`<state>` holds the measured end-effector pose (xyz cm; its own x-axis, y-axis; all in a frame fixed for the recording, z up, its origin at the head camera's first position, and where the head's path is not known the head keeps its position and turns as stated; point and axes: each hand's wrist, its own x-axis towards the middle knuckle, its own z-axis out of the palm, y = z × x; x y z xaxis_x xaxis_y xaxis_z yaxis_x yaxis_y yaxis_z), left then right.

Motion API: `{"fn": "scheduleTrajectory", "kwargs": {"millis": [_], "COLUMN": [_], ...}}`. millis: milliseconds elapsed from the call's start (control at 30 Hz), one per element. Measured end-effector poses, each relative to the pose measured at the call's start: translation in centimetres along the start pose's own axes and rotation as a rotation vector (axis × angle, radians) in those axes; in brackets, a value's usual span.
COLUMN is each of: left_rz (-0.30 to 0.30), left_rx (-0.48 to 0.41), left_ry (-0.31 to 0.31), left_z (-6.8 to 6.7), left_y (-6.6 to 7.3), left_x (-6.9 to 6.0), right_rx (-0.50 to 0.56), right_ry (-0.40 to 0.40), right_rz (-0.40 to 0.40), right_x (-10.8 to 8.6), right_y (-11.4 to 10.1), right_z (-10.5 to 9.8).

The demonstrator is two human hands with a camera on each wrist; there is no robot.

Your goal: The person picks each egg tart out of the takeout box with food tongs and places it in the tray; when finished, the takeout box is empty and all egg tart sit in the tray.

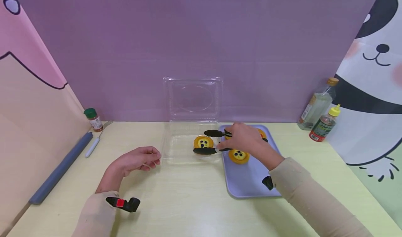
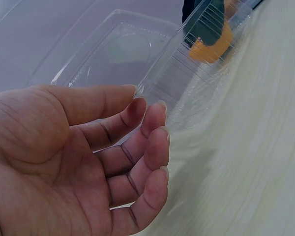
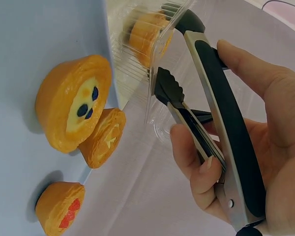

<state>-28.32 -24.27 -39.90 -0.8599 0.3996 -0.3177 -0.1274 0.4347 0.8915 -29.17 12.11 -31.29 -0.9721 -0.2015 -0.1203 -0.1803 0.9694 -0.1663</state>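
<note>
My right hand (image 1: 243, 137) grips metal tongs (image 3: 221, 113) with black handles and tips. The tips are spread apart over a clear hinged plastic container (image 1: 177, 143), lid raised. Inside it sits a tart with dark berries (image 1: 201, 139), partly covered by one tip in the head view. My left hand (image 1: 141, 158) pinches the container's left edge between thumb and forefinger, the other fingers loosely curled (image 2: 155, 147). On the lilac tray (image 1: 246, 184) under my right forearm lie another berry tart (image 1: 239, 157), a red-topped tart (image 3: 61, 209) and a yellow-topped tart (image 3: 104, 137).
At the right stand a tall bottle (image 1: 317, 106) and a yellow-capped squeeze bottle (image 1: 323, 127). A green-lidded jar (image 1: 94, 120) and a white-handled utensil (image 1: 93, 147) are at the left, near a blue-grey bar (image 1: 62, 167). A purple backdrop (image 1: 132, 55) rises behind the table.
</note>
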Motion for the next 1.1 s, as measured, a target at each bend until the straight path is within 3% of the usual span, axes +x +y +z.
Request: {"fn": "scheduleTrajectory", "kwargs": {"millis": [367,1100], "left_rz": [-0.007,0.007], "left_rx": [-0.004,0.001], "left_ry": [0.001,-0.002], "left_z": [0.1,0.1], "left_y": [0.2,0.2], "left_x": [0.0,-0.2], "right_rx": [-0.027,0.053], "right_ry": [0.003,0.071], "right_rz": [-0.009,-0.044], "right_x": [0.3,0.2], "right_y": [0.0,0.8], "right_z": [0.4,1.0]}}
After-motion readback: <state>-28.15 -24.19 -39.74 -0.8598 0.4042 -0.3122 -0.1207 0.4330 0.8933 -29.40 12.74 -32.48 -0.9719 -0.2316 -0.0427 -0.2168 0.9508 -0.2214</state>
